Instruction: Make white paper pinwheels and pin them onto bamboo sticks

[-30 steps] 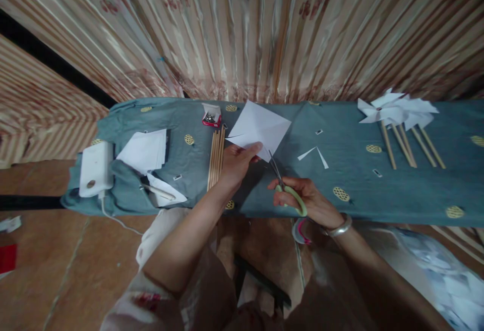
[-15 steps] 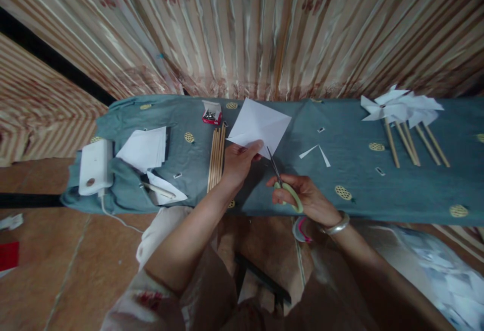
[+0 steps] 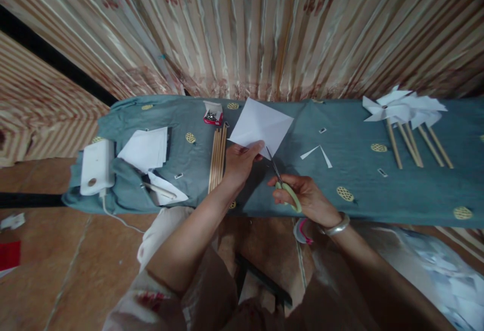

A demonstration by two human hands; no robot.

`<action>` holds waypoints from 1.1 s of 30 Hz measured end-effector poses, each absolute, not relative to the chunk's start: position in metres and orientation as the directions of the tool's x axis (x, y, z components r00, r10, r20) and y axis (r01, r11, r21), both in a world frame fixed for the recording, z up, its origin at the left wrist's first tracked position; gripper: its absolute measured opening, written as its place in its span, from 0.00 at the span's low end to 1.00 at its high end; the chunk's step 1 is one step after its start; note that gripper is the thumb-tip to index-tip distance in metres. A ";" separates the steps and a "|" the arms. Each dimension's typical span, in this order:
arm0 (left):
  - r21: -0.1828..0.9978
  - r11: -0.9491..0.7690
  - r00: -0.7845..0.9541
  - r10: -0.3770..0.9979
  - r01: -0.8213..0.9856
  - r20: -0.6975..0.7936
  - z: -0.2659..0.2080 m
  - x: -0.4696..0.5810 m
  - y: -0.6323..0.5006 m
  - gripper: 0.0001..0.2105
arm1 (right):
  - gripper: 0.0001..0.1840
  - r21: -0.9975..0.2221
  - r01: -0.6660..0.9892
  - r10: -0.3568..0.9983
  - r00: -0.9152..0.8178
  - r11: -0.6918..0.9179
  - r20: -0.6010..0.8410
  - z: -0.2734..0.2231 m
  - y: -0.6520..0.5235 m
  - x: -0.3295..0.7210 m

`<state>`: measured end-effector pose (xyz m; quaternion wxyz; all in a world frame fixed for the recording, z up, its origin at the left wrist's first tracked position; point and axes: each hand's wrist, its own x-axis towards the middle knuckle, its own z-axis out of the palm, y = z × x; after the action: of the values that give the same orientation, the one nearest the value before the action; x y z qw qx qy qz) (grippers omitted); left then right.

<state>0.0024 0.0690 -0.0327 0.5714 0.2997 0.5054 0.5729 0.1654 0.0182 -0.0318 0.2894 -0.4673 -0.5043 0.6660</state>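
Observation:
A square white sheet of paper (image 3: 262, 123) is pinched at its near edge by my left hand (image 3: 242, 163), thumb on top. My right hand (image 3: 302, 195) grips the green handles of a pair of scissors (image 3: 289, 196). The blades meet the paper's near corner, just right of my left thumb. Two thin paper strips (image 3: 324, 155) lie on the cloth to the right. Wooden sticks (image 3: 217, 159) are lined up left of my left hand, and a small red box of metal pins (image 3: 213, 114) stands open behind them.
Paper pinwheels (image 3: 403, 106) on sticks lie at the right of the green tablecloth (image 3: 363, 179). On the left are a stack of white paper (image 3: 145, 148), a pen (image 3: 161, 189) on a paper piece, and a white corded device (image 3: 97, 167). A pleated curtain (image 3: 242, 28) hangs behind.
The scissor handles have drawn slightly closer together at the paper's corner. Otherwise the whole view has only shifted a little; my left hand keeps its hold on the paper.

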 end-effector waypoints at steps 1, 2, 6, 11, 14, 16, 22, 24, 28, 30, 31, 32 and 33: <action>0.919 0.161 -0.166 0.958 -0.360 -0.233 -0.033 0.002 0.069 0.12 | 0.21 -0.940 0.084 0.856 -0.393 -0.331 -0.337 -0.031 0.018 0.165; 0.917 0.159 -0.167 0.958 -0.366 -0.233 -0.033 0.002 0.069 0.12 | 0.21 -0.936 0.082 0.854 -0.389 -0.342 -0.345 -0.031 0.018 0.165; 0.911 0.157 -0.168 0.957 -0.381 -0.235 -0.033 0.002 0.069 0.12 | 0.23 -0.926 0.072 0.851 -0.372 -0.371 -0.370 -0.029 0.018 0.164; 0.917 0.155 -0.174 0.957 -0.368 -0.232 -0.032 0.002 0.069 0.14 | 0.24 -0.920 0.064 0.849 -0.363 -0.387 -0.383 -0.032 0.018 0.163; 0.913 0.143 -0.166 0.961 -0.381 -0.220 -0.032 0.002 0.069 0.14 | 0.25 -0.918 0.046 0.852 -0.354 -0.395 -0.384 -0.033 0.017 0.162; 0.904 0.131 -0.155 0.965 -0.406 -0.209 -0.032 0.002 0.069 0.13 | 0.25 -0.915 0.030 0.854 -0.350 -0.401 -0.386 -0.033 0.017 0.162; 0.892 0.141 -0.124 0.969 -0.430 -0.213 -0.033 0.002 0.068 0.12 | 0.23 -0.923 0.060 0.858 -0.349 -0.381 -0.377 -0.035 0.018 0.163; 0.889 0.168 -0.112 0.965 -0.426 -0.236 -0.033 0.002 0.067 0.12 | 0.23 -0.925 0.065 0.862 -0.344 -0.374 -0.373 -0.036 0.018 0.163; 0.885 0.198 -0.091 0.962 -0.422 -0.259 -0.032 0.002 0.065 0.10 | 0.23 -0.930 0.071 0.867 -0.340 -0.361 -0.363 -0.034 0.018 0.163; 0.881 0.195 -0.089 0.963 -0.430 -0.256 -0.032 0.003 0.065 0.10 | 0.23 -0.929 0.071 0.868 -0.336 -0.363 -0.365 -0.033 0.018 0.163; 0.880 0.193 -0.090 0.963 -0.433 -0.256 -0.032 0.003 0.065 0.10 | 0.23 -0.927 0.068 0.868 -0.332 -0.368 -0.369 -0.032 0.018 0.163; 0.880 0.192 -0.092 0.962 -0.435 -0.256 -0.032 0.003 0.065 0.10 | 0.24 -0.925 0.062 0.868 -0.327 -0.375 -0.374 -0.032 0.018 0.163; 0.880 0.191 -0.093 0.962 -0.435 -0.256 -0.032 0.003 0.065 0.10 | 0.24 -0.922 0.056 0.867 -0.325 -0.383 -0.379 -0.032 0.018 0.163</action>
<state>0.0029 0.0649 -0.0318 0.6122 0.2802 0.4701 0.5708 0.1628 0.0183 -0.0317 0.3035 -0.4956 -0.4654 0.6676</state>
